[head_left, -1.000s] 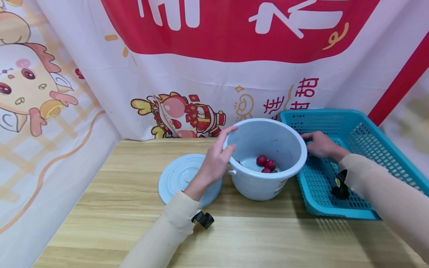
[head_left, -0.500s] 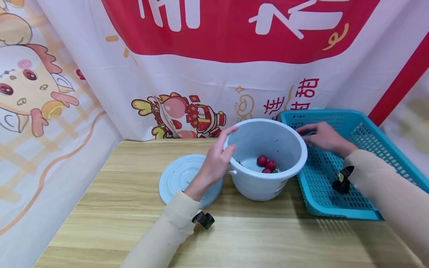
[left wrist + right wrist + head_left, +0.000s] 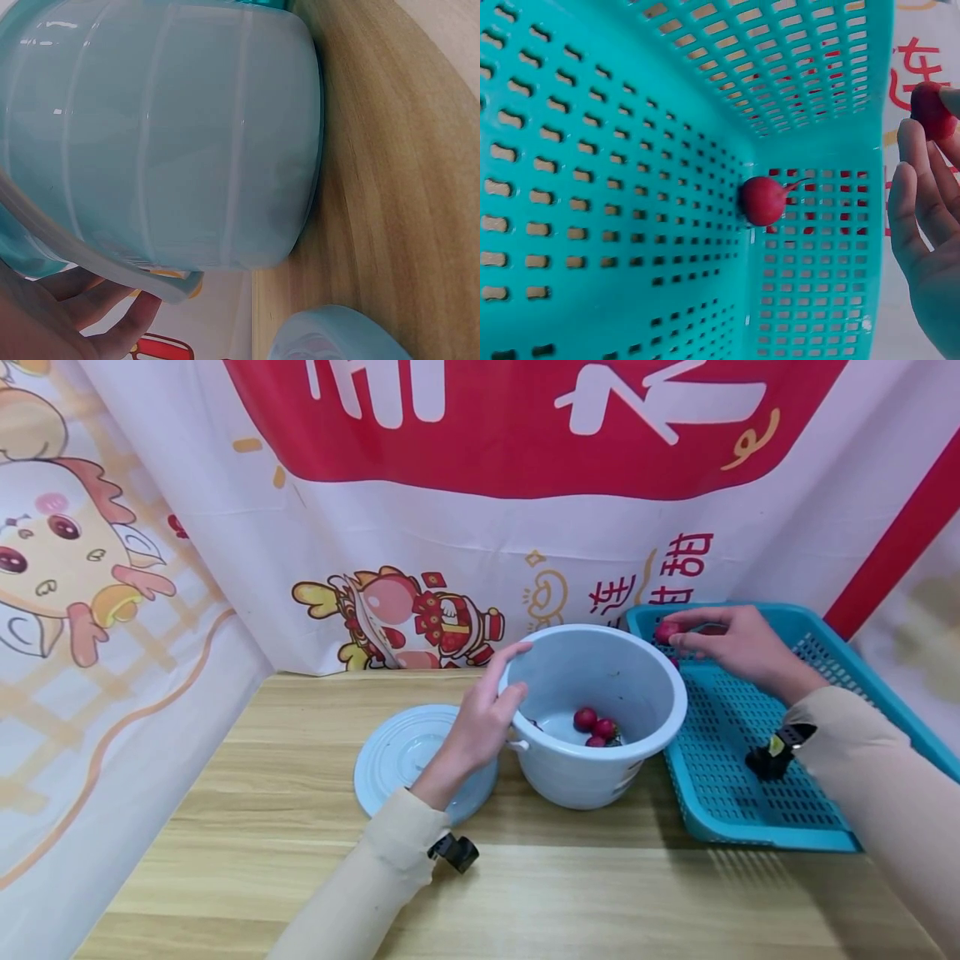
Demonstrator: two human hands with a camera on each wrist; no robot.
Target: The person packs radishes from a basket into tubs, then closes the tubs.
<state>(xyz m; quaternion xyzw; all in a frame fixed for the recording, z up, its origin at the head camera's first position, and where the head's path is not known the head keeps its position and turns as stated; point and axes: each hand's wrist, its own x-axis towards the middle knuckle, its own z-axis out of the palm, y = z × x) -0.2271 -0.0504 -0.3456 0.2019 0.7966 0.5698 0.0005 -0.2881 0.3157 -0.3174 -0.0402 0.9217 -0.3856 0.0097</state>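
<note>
My left hand (image 3: 483, 718) grips the rim of a pale blue bucket (image 3: 577, 781) on its left side; in the left wrist view the fingers curl by the bucket's handle (image 3: 97, 259). Several red radishes (image 3: 586, 720) lie at the bottom of the bucket. Above the far left corner of a teal basket (image 3: 757, 839), my right hand (image 3: 738, 647) pinches a radish (image 3: 932, 111) between thumb and fingertips. One more radish (image 3: 763, 201), with a thin root, lies inside the basket against its wall.
A round pale blue lid (image 3: 390, 760) lies on the wooden table (image 3: 262, 827), left of the bucket and partly under my left forearm. The basket stands close against the bucket's right side. A printed cloth (image 3: 465, 535) hangs behind the table.
My right hand has risen out of the basket, now with a radish in its fingers above the rim. The left hand and the bucket have stayed put.
</note>
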